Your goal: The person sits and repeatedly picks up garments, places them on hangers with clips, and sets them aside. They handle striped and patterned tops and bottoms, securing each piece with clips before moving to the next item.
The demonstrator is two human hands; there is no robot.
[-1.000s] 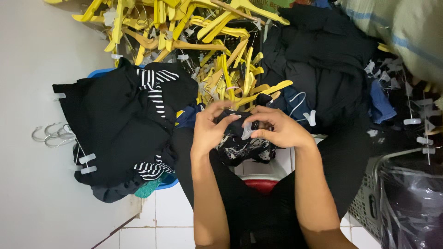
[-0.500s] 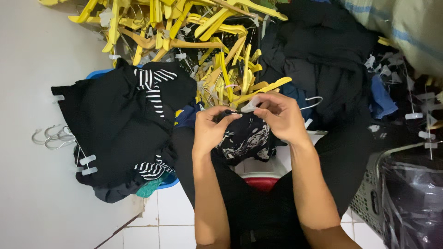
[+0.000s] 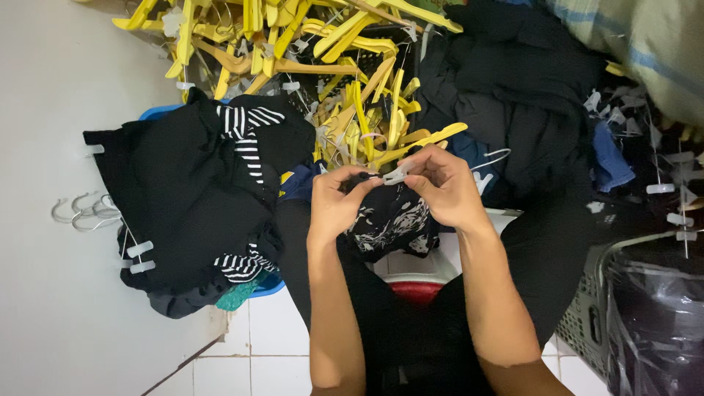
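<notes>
Clothing in black and striped fabric (image 3: pixel 198 198) lies heaped well to the left of the fingers, with metal hanger hooks (image 3: pixel 77 213) beyond it. Left hand (image 3: pixel 334 202) pinches the top edge of a black-and-white patterned garment (image 3: pixel 392 224), fingertips closed on the cloth. Right hand (image 3: pixel 444 187) pinches a small white clip (image 3: pixel 397 174) just above that edge, fingers clamped on it. Yellow hangers (image 3: pixel 315 66) pile up above the fingers. Farther right sits a grey basket (image 3: pixel 587 323).

Patterned black garment (image 3: pixel 389 220) half hidden behind hands (image 3: pixel 396 192); grey basket (image 3: pixel 587 323) cut off at right edge
</notes>
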